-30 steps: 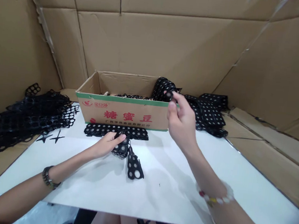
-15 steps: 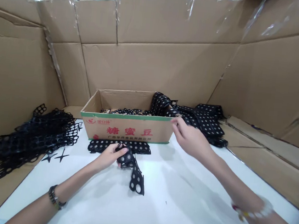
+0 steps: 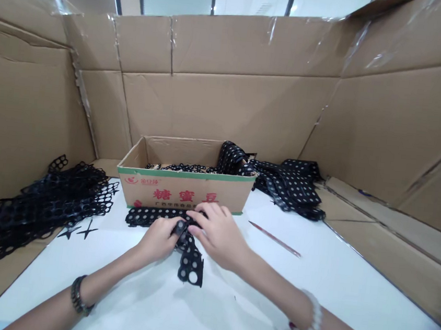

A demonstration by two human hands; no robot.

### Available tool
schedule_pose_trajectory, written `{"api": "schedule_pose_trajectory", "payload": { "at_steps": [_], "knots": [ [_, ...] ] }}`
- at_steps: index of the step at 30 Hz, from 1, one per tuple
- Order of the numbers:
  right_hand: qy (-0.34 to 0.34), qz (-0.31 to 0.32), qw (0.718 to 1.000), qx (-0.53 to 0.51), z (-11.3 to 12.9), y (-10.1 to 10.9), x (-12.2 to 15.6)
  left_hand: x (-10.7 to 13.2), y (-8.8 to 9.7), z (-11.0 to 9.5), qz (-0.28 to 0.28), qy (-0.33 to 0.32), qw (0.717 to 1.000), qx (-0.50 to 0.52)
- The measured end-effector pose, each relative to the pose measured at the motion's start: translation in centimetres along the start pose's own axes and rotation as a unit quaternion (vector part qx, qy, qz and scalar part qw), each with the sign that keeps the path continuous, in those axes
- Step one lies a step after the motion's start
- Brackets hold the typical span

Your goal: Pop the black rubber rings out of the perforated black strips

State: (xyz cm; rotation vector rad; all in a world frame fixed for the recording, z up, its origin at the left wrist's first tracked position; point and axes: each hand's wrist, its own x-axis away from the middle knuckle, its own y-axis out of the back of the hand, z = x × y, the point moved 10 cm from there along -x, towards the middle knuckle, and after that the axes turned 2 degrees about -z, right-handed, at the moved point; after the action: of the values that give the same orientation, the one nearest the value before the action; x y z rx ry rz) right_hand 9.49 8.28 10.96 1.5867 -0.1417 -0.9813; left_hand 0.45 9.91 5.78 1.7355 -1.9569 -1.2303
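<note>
My left hand (image 3: 161,237) and my right hand (image 3: 217,233) meet over a black strip studded with white discs (image 3: 191,264) that lies on the white table (image 3: 330,281). Both hands have their fingers closed on the strip's upper end, while its lower end hangs free toward me. Just behind the hands, a second dotted strip (image 3: 148,216) lies flat against the front of an open cardboard box (image 3: 186,190) with red lettering.
A heap of black perforated sheets (image 3: 43,199) fills the left side, with two small black crosses (image 3: 79,231) beside it. More dotted strips (image 3: 293,186) spill from the box to the right. A thin red stick (image 3: 273,239) lies on the table. Cardboard walls (image 3: 227,102) surround everything.
My right hand has come back from the box's right corner to the strip that my left hand holds. The camera has tipped upward. A thin red stick now lies on the table.
</note>
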Motion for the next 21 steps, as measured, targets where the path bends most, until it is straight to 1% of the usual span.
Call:
{"api": "schedule_pose_trajectory", "payload": {
  "at_steps": [1,3,7,10,13,15,18,21],
  "knots": [
    [0.002,-0.012,1.000,-0.009,1.0,-0.4,-0.2,0.1,0.0,0.1,-0.005,0.005,1.000,-0.014],
    [0.001,-0.041,0.999,-0.019,2.2,-1.1,-0.2,0.2,0.0,0.2,-0.013,0.012,1.000,-0.024],
    [-0.004,-0.104,0.994,-0.045,2.8,-1.6,0.6,0.3,-0.2,0.3,-0.008,0.012,1.000,-0.022],
    [-0.020,-0.105,0.992,-0.066,2.8,-1.7,0.6,0.5,-0.3,0.6,-0.006,0.014,1.000,-0.026],
    [-0.034,-0.097,0.990,-0.099,2.7,-1.4,-0.1,0.7,0.0,0.3,-0.023,-0.010,0.999,-0.041],
    [-0.041,-0.111,0.982,-0.148,2.4,-0.7,-0.8,0.6,0.6,0.1,-0.044,-0.025,0.997,-0.051],
    [-0.027,-0.151,0.965,-0.212,2.0,1.1,-2.4,0.0,2.5,-0.1,-0.086,-0.021,0.995,-0.047],
    [0.006,-0.203,0.946,-0.253,2.8,4.1,-4.1,-0.3,4.6,-0.7,-0.112,-0.013,0.993,-0.025]
  ]
}}
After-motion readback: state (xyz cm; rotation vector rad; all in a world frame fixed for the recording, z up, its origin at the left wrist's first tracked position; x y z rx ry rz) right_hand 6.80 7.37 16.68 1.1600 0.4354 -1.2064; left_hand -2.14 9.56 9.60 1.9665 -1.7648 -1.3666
